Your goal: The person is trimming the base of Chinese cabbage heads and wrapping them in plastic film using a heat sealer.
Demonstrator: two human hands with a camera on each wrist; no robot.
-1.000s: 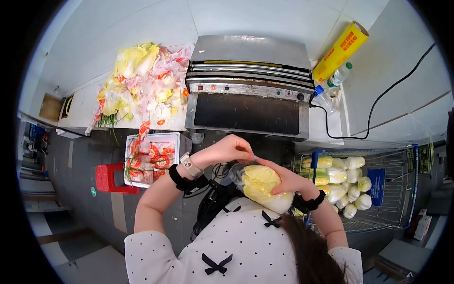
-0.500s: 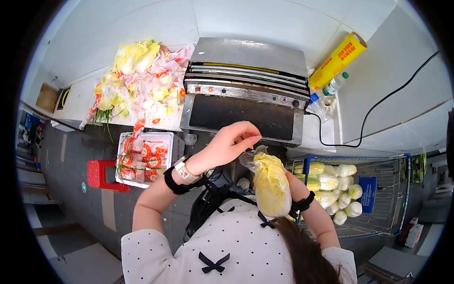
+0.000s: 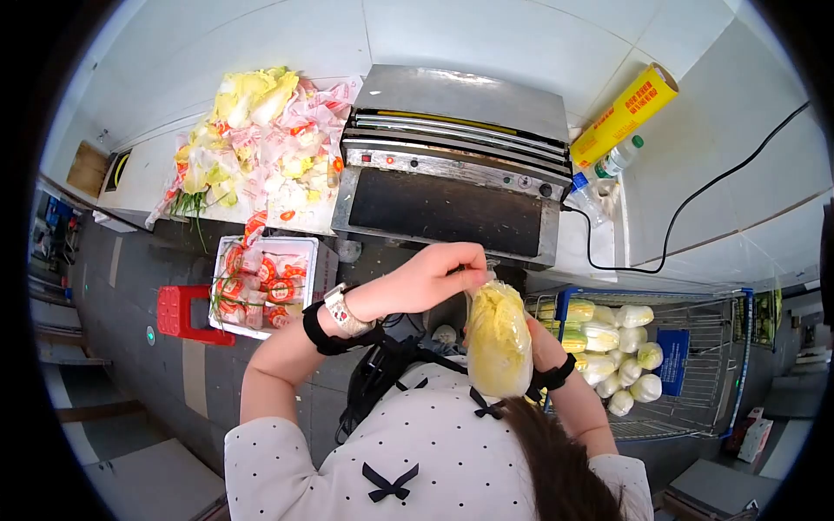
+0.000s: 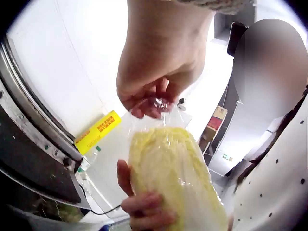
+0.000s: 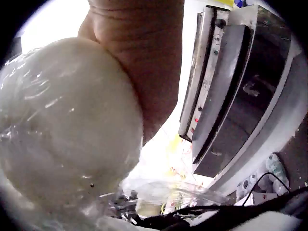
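Note:
A napa cabbage (image 3: pixel 499 343) wrapped in clear plastic film stands upright before the person's chest, its yellow leafy end on top and its white base below. My right hand (image 3: pixel 545 349) grips it from the right side; in the left wrist view the fingers (image 4: pixel 144 207) curl round the wrapped leaves. Above the leafy end, my left hand (image 3: pixel 447 278) pinches the gathered film (image 4: pixel 161 106) between bent fingers. In the right wrist view the wrapped white base (image 5: pixel 72 115) fills the left side and hides most of the right hand.
A film-wrapping machine (image 3: pixel 447 213) stands on the counter ahead. Left of it lie loose leaves and crumpled wrappers (image 3: pixel 269 148); below, a white box (image 3: pixel 323 269) holds red-and-white packages beside a red stool (image 3: pixel 178 313). A cart (image 3: pixel 708 399) with several cabbages is at right.
The cabbage has turned from leaning left to upright. My left hand lifted off the film half a second ago and has come back down to pinch it at the top.

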